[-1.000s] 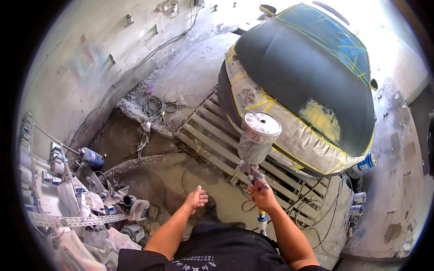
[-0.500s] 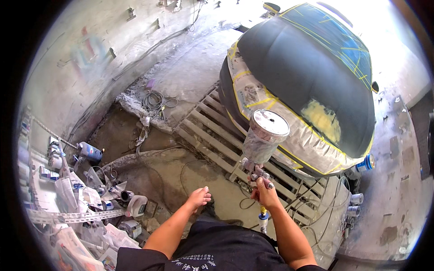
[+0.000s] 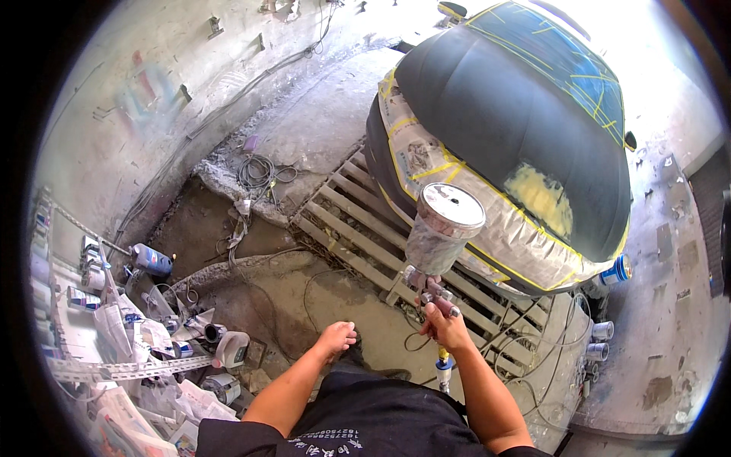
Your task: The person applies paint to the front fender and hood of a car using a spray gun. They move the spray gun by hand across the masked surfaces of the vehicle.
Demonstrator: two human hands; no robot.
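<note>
Head view: the right hand (image 3: pixel 445 326) is clenched around the grip of a spray gun (image 3: pixel 435 263), held upright so that its lidded metal cup (image 3: pixel 444 228) sits above the hand, probably so that paint feeds down into the gun. A hose fitting (image 3: pixel 443 365) hangs below the hand. The left hand (image 3: pixel 337 337) is released, fingers loosely curled, holding nothing, out to the side of the right hand and apart from the gun.

Beyond the right hand stands a dark car (image 3: pixel 518 129), its lower front wrapped in paper and yellow tape, with a pale sanded patch on the bonnet. A slatted floor grate (image 3: pixel 358 221) runs under it. The concrete floor (image 3: pixel 259 297) is stained, with loose cables. Out past the left hand, a cluttered shelf (image 3: pixel 84 327) holds cans and papers against a grimy wall (image 3: pixel 114 114).
</note>
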